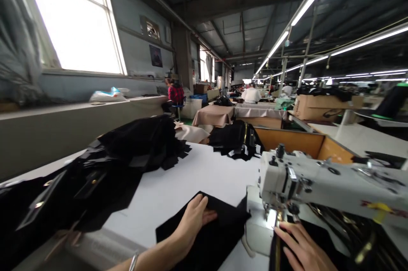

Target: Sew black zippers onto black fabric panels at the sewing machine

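Black fabric (228, 230) under left hand (190, 221), thumb apart; right hand (304, 247), fingers spread, nearer needle area.

Logged from my remote view: one left hand (191, 220), bare, six o'clock, with bare forearm (162, 254); one bracelet (134, 261), slim, silver-coloured, shiny, at that wrist, seven o'clock; one right hand (302, 245), bare, five o'clock.

2 hands (194, 215), 1 nearby sew. mach. (338, 182), 1 bracelet (134, 261)
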Tool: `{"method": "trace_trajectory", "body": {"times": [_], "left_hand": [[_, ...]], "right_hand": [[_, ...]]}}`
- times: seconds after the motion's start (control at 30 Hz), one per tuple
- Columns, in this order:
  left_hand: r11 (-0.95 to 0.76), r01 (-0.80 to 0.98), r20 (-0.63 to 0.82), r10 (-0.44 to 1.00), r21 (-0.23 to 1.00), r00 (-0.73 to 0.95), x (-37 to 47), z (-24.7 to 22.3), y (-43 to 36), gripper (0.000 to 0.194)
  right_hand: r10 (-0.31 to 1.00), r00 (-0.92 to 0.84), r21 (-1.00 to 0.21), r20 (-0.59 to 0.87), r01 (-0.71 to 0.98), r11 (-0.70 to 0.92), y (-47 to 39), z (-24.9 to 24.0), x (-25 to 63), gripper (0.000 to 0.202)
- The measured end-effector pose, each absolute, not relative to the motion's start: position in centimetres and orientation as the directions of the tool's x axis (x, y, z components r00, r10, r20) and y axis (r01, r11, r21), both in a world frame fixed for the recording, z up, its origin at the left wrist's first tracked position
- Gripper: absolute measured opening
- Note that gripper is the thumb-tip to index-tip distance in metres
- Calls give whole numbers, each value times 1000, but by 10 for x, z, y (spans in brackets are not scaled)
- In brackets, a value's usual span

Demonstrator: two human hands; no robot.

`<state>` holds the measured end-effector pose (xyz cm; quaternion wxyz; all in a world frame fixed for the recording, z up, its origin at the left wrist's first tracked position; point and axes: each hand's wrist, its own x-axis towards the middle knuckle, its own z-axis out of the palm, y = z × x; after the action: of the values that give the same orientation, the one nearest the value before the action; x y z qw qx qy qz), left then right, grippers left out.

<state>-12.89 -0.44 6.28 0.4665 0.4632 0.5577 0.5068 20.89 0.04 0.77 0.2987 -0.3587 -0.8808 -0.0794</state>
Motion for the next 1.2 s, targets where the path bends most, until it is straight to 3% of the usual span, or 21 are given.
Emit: {"method": "trace_trajectory", "body": {"times": [0.1,0.17,0.2,0.3,0.4,0.47,0.57,0.7,0.9,1.07,1.13,1.2], "left_hand": [[2,124,-5,1000,992,24,-119,66,-13,38],[-181,360,125,977,915,174,-119,68,-23,24],[-319,474,205,939,821,277,-118,68,-29,22],[-651,605,341,757,458,557,-112,58,-43,35],[-741,639,298,670,208,680,-99,45,-48,62],[-732,670,214,678,120,703,-91,44,-46,75],[-694,708,96,720,129,688,-85,56,-43,75],[-618,771,41,783,153,620,-77,65,-44,51],[-586,809,25,809,-40,587,-58,40,-47,57],[-597,793,78,791,-121,607,-44,46,-38,44],[-580,814,81,811,-8,579,-42,53,-28,38],[-491,820,78,867,293,492,-44,59,-16,26]], "right_hand": [[631,-551,-70,546,721,690,-12,26,203,40],[673,-549,-85,495,740,667,-17,31,200,38],[694,-549,-100,467,746,658,-19,33,199,38],[742,-546,-162,388,752,639,-20,37,196,39],[771,-538,-204,340,758,619,-22,45,194,39],[773,-540,-201,332,761,617,-26,49,193,39],[765,-545,-177,342,762,622,-37,52,189,41],[752,-550,-159,365,759,632,-49,46,180,48],[781,-551,-195,295,765,613,-52,43,178,54],[811,-517,-328,274,742,585,-50,56,180,37],[837,-473,-363,275,755,546,-47,59,179,34],[855,-438,-373,277,772,515,-43,59,179,39]]}}
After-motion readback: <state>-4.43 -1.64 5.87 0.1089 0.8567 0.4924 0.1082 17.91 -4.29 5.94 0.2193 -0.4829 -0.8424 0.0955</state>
